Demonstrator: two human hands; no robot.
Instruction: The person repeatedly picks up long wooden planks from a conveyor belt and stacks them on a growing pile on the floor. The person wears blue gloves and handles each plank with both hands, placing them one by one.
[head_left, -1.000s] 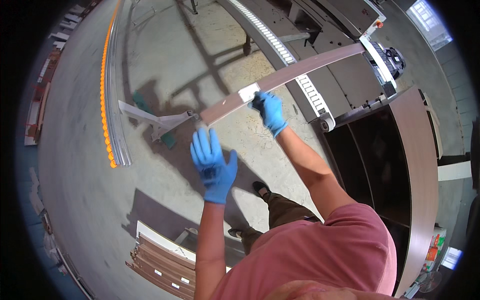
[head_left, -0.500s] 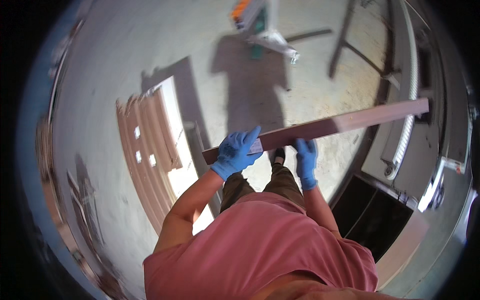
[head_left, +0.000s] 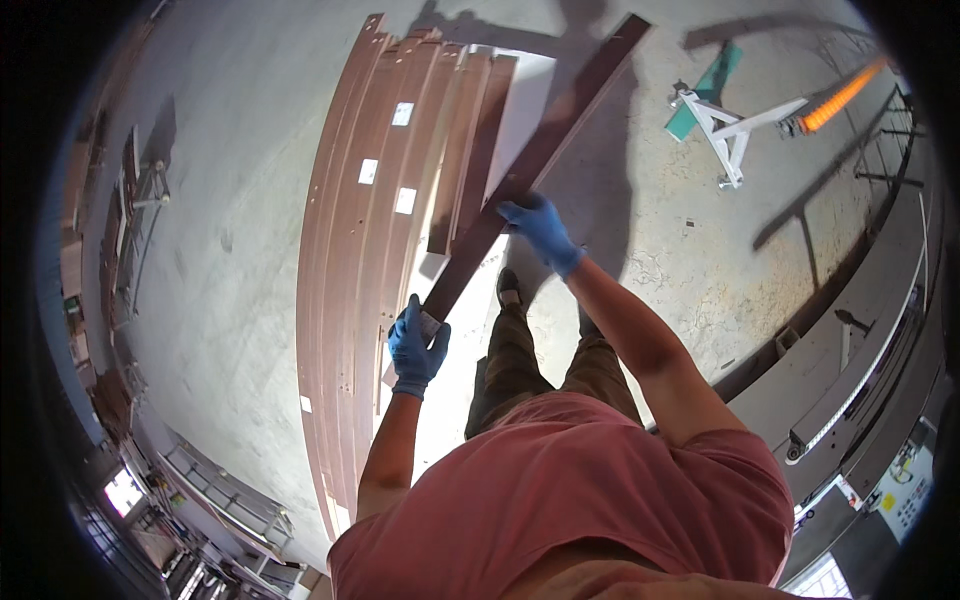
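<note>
Long, flat, dark brown board (head_left: 537,160), straight edges, slanted at right side of brown board pile (head_left: 345,220); can't tell if touching. Blue-gloved left hand (head_left: 414,350) pinches low end; blue-gloved right hand (head_left: 543,235) pinches edge farther up. Square white stickers (head_left: 368,171) on pile. Hard grey floor (head_left: 240,200). White metal stand (head_left: 722,135).

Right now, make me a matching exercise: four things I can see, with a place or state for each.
Things:
1. left hand
2. right hand
3. brown boards
4. white stand

Places or states:
A. near a green piece
B. farther along the held board
C. bearing white labels
D. at the held board's near end

Pairs: 1-D, 2-B, 3-C, 4-A
</note>
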